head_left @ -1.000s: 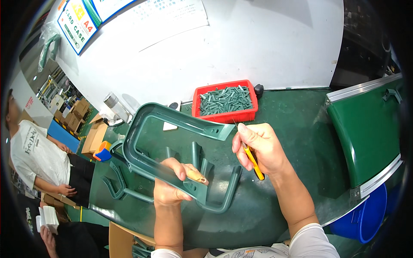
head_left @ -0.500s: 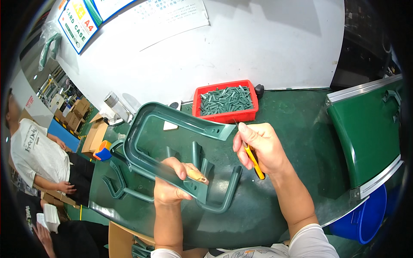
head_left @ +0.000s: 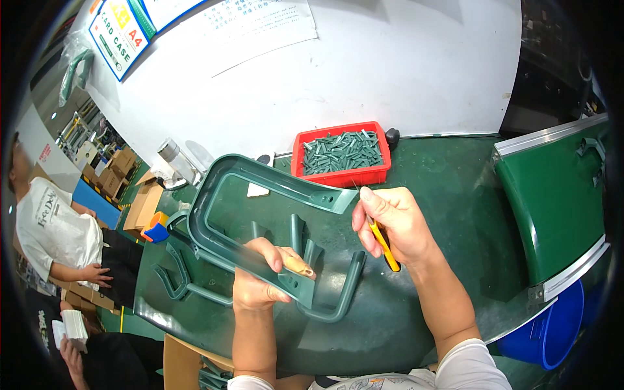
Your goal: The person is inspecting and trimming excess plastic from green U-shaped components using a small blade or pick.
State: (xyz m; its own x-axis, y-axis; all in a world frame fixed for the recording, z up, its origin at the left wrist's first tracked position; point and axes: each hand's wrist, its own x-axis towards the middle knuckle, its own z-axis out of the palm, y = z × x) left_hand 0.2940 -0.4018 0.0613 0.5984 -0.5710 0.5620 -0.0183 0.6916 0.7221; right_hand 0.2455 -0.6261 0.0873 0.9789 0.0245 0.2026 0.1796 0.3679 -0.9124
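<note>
A green plastic U-shaped trim piece [head_left: 286, 184] is raised above the table, its curved end to the left and its two arms toward the right. My left hand [head_left: 255, 286] is closed around the nearer arm close to its tip; one finger wears a tan finger cot [head_left: 298, 265]. In my right hand [head_left: 398, 218] is a slim yellow-handled knife [head_left: 385, 247], pinched so its thin blade points up beside the tip of the farther arm. I cannot tell whether blade and plastic touch. More green curved pieces [head_left: 351, 283] lie on the table below.
A red bin [head_left: 344, 178] of small green pieces stands by the white board [head_left: 403, 71]. At right are a large green panel [head_left: 552, 208] and a blue bucket [head_left: 549, 335]. A tape roll [head_left: 155, 229] sits left; an open carton [head_left: 182, 364] is near me. Two people [head_left: 62, 240] are at far left.
My hands, the trim piece and the knife stay almost where they were. At far left, the people's hands have shifted slightly, one with a white stack.
</note>
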